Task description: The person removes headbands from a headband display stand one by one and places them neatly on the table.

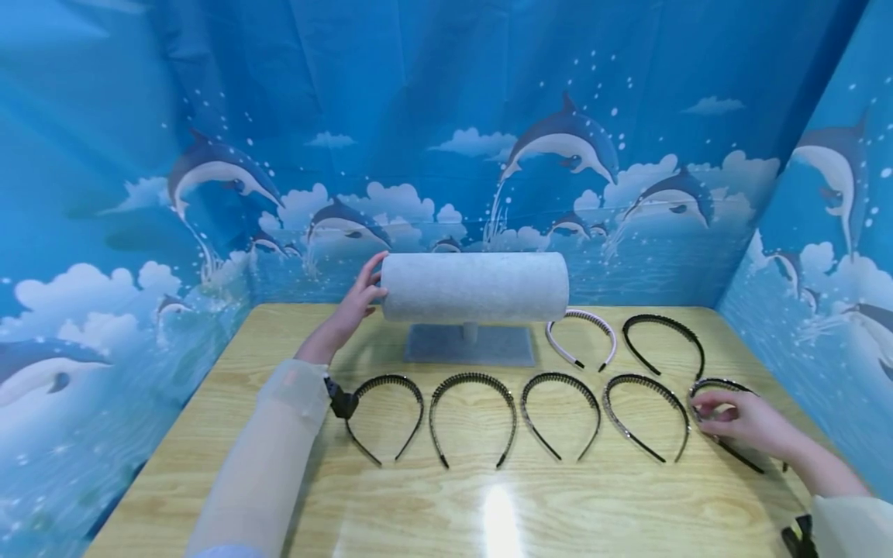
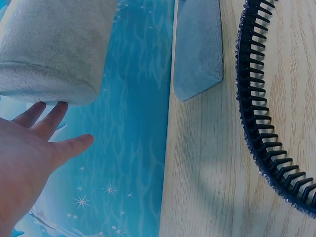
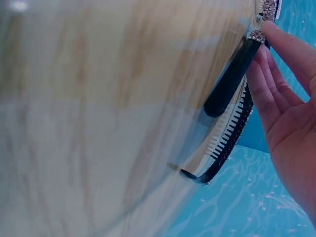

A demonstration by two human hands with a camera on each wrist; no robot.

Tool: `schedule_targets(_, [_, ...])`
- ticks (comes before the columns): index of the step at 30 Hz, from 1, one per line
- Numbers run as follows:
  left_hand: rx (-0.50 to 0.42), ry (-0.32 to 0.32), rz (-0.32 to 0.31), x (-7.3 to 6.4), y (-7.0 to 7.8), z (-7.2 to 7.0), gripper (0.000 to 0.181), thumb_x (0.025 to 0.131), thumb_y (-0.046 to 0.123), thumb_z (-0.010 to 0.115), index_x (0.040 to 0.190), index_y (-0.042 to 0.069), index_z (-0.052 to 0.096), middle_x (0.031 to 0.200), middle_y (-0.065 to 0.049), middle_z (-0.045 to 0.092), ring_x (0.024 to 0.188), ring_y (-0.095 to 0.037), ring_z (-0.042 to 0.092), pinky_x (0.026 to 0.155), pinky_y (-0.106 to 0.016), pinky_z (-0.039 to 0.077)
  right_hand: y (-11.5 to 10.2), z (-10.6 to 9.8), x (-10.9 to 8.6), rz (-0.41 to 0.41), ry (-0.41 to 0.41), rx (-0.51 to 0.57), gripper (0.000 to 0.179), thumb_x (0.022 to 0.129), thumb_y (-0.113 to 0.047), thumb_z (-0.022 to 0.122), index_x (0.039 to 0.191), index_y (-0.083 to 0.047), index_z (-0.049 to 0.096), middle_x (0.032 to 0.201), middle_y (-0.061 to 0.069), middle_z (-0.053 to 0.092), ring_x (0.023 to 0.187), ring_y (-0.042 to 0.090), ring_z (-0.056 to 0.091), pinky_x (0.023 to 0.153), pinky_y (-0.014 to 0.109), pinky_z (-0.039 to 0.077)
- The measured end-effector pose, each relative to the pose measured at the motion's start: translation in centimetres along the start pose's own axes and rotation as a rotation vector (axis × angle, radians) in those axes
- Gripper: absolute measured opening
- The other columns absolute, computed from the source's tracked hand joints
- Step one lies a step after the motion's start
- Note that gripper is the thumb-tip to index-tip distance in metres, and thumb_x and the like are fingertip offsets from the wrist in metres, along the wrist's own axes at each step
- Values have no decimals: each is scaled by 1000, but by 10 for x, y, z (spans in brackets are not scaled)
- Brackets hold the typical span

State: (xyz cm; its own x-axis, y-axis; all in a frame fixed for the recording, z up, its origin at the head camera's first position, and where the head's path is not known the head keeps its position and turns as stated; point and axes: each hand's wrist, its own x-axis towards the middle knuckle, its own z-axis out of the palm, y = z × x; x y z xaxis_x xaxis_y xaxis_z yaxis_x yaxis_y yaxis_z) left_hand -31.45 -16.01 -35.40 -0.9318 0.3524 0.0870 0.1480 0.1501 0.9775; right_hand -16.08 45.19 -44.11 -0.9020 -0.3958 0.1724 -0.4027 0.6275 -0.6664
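A grey, fabric-covered cylinder [image 1: 474, 287] sits sideways on a short post over a flat grey base [image 1: 432, 345]. At its left end, my left hand [image 1: 357, 294] rests its spread fingertips against the rim; the left wrist view shows those fingers [image 2: 74, 145] fairly straight. On the far right, my right hand [image 1: 749, 422] pinches one side of a dark headband [image 1: 741, 456] with comb teeth. In the right wrist view, the thumb is at that headband's jewelled part, just above its smooth black end [image 3: 232, 79], with the other fingers behind.
Along the table [image 1: 418, 504] lies a row of dark toothed headbands, among them one at the left [image 1: 387, 380] and one near the middle [image 1: 474, 377]. Behind them, right of the base, are a pale pink headband [image 1: 610, 333] and a black one [image 1: 663, 319]. Dolphin-print curtains [image 1: 418, 116] enclose the table.
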Motion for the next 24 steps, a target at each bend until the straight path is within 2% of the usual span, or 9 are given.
schedule_targets(9, [-14,-18,-9,1,0,0,68,98,21,39,157,30,6,160,-13,8,143,-40,13,106,-69,11,-4,-1,0,39,3,7,31,79,8,72,108,2,66,88,-4,65,71,4,64,57,24,54])
schedule_targets(14, [-6,-18,-5,1,1,2,66,99,24,39,157,32,8,160,-12,11,142,-39,18,107,-68,13,-14,-7,2,94,87,-57,30,81,2,73,111,-1,67,91,-7,66,70,4,64,58,24,53])
schedule_targets(18, [0,-19,3,2,1,1,67,98,24,40,157,32,8,160,-13,11,141,-40,20,106,-68,13,-28,-12,10,89,137,-77,33,83,1,73,114,6,64,97,-10,66,74,3,64,62,21,53])
schedule_targets(21, [5,-25,7,3,2,0,68,98,24,40,157,31,7,160,-14,11,141,-40,19,106,-68,14,-41,-14,17,112,145,-79,36,85,-3,72,116,10,61,98,-6,67,79,0,64,64,20,53])
schedule_targets(24, [25,-37,15,4,4,-4,69,98,25,42,157,29,7,160,-15,12,142,-40,18,106,-68,15,-57,-15,25,142,151,-90,39,87,-8,71,120,8,58,100,7,66,81,-2,64,66,21,53])
